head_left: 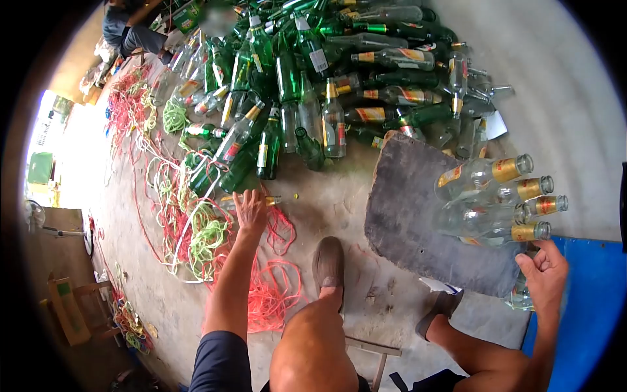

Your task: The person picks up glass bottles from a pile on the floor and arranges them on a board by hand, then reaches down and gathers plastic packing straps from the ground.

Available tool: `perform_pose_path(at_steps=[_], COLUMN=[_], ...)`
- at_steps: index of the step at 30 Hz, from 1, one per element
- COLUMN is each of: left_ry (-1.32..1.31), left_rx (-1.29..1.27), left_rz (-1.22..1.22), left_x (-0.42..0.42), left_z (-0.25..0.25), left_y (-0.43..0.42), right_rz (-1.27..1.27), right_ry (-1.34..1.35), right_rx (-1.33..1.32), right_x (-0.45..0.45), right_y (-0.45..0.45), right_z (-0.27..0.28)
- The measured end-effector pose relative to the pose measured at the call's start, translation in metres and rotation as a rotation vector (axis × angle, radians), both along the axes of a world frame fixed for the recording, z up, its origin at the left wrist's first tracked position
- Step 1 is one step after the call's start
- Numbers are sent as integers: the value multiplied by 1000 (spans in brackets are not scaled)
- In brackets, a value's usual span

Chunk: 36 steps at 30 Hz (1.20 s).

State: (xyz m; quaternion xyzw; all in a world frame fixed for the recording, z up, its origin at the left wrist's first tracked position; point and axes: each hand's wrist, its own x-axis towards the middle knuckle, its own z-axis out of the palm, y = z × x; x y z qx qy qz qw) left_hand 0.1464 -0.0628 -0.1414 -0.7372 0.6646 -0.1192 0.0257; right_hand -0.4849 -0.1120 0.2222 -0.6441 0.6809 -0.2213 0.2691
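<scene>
My left hand (251,210) reaches down to the floor, its fingers on a bottle with a gold neck (273,200) that lies beside green bottles and tangled string. My right hand (543,266) is at the right, fingers bent, next to the neck of the nearest clear bottle (522,232). Several clear bottles with gold neck labels (480,176) stand together on a dark board (405,209). Whether the right fingers touch the glass is hard to make out.
A big heap of green and clear bottles (287,78) covers the floor ahead. Red and green string (271,294) lies at the left. A blue panel (591,307) is at the right. Another person (134,36) sits at the upper left. A wooden stool (372,349) is below.
</scene>
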Motion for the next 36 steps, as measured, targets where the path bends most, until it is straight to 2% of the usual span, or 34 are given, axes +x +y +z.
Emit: perform_pose_path(at_steps=[9, 15, 18, 21, 25, 32, 36], left_ry=[144, 345, 461, 573, 770, 1043, 1028], left_rx=[-86, -185, -212, -225, -190, 145, 261], left_rz=[-29, -25, -23, -93, -266, -572, -712], left_x=[-9, -33, -51, -82, -134, -223, -276], left_z=[40, 83, 105, 150, 238, 385, 422], left_y=[24, 38, 41, 41, 31, 13, 12], right_rz=[-10, 4, 150, 262, 345, 463, 436], right_ry=[65, 79, 96, 72, -61, -168, -270], right_rx=[-85, -90, -196, -239, -218, -237, -230], right_x=[-2, 18, 32, 49, 74, 92, 96], right_y=[13, 29, 39, 46, 61, 74, 77], right_z=[20, 42, 48, 54, 64, 57, 68])
